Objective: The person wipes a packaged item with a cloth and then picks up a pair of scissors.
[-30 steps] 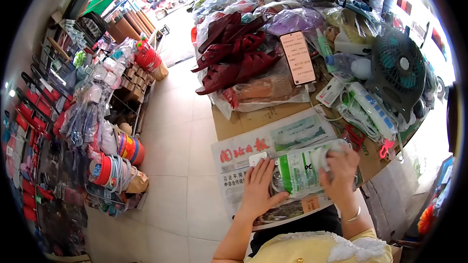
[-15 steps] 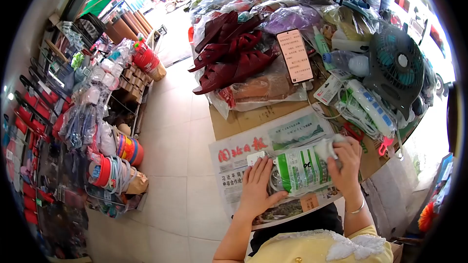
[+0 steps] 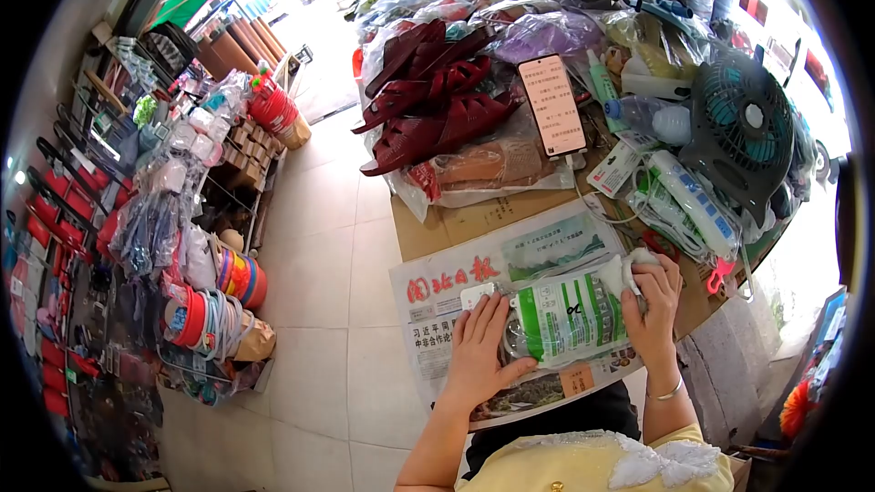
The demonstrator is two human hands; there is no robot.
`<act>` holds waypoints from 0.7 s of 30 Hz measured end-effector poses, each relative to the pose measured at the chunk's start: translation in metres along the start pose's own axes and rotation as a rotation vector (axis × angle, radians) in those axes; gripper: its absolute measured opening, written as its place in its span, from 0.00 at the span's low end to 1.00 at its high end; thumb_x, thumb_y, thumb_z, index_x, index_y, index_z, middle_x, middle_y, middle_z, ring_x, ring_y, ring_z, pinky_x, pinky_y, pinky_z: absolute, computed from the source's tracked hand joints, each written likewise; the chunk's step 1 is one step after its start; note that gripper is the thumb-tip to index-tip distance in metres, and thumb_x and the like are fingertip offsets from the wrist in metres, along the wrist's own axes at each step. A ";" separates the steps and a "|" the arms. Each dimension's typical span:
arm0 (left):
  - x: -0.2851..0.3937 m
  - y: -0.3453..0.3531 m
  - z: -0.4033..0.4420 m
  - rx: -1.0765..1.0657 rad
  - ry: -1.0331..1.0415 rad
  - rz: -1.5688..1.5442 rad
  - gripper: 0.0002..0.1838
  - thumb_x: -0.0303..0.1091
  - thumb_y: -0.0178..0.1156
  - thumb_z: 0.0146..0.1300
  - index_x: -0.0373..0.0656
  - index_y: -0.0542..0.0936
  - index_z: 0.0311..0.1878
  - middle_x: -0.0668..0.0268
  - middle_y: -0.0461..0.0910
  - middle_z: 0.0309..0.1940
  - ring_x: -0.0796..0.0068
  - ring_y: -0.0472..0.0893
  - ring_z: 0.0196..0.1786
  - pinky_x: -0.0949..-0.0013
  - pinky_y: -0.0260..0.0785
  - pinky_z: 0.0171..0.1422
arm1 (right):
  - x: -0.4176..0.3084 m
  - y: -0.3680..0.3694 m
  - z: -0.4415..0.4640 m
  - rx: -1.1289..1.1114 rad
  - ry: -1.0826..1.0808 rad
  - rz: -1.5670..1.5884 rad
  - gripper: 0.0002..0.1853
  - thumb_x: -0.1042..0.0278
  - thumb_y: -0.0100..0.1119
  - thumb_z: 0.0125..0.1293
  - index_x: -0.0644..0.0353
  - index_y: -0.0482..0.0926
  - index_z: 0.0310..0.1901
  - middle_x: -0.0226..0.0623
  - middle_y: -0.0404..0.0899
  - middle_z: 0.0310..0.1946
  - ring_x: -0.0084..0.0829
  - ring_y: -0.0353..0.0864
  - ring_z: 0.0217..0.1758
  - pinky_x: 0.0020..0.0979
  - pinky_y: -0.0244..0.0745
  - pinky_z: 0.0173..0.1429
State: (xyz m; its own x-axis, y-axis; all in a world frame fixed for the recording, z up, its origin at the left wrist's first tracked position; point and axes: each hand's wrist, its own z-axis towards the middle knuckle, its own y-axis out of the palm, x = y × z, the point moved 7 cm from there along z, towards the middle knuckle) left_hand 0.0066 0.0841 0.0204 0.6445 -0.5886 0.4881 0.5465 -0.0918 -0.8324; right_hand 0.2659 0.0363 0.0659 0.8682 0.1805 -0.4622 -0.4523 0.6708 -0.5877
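Note:
A green-and-white package in clear plastic [image 3: 570, 317], with a black mark on its label, lies on a Chinese newspaper [image 3: 433, 310]. At its left end my left hand [image 3: 478, 346] rests flat, fingers stretched over the paper beside a small white piece [image 3: 476, 295] and thumb against the wrap. My right hand [image 3: 652, 310] is closed around a crumpled white cloth [image 3: 629, 275], which touches the package's right end. What lies inside the package is hard to make out.
Behind the newspaper are dark red sandals [image 3: 437, 118], a lit phone [image 3: 551, 105], a bagged power strip [image 3: 694, 205] and a fan [image 3: 743, 123]. Plastic-wrapped goods [image 3: 465, 0] pile up at the back. Shelves of goods [image 3: 182, 173] stand left across the tiled floor [image 3: 310, 310].
My right hand has shifted slightly to the right and down with the white cloth, showing more of the package's right end. My left hand stays in place.

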 end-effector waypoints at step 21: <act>0.000 0.000 0.000 -0.009 -0.009 -0.007 0.55 0.65 0.67 0.55 0.35 0.62 0.75 0.49 0.62 0.75 0.53 0.58 0.80 0.46 0.41 0.81 | 0.000 0.001 0.000 -0.024 0.029 0.030 0.08 0.72 0.59 0.58 0.66 0.79 0.38 0.43 0.80 0.43 0.52 0.71 0.59 0.49 0.62 0.65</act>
State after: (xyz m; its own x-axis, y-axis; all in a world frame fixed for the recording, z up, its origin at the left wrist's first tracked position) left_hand 0.0064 0.0844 0.0206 0.6455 -0.5806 0.4963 0.5463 -0.1032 -0.8312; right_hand 0.2649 0.0369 0.0654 0.8482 0.1787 -0.4986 -0.4828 0.6480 -0.5890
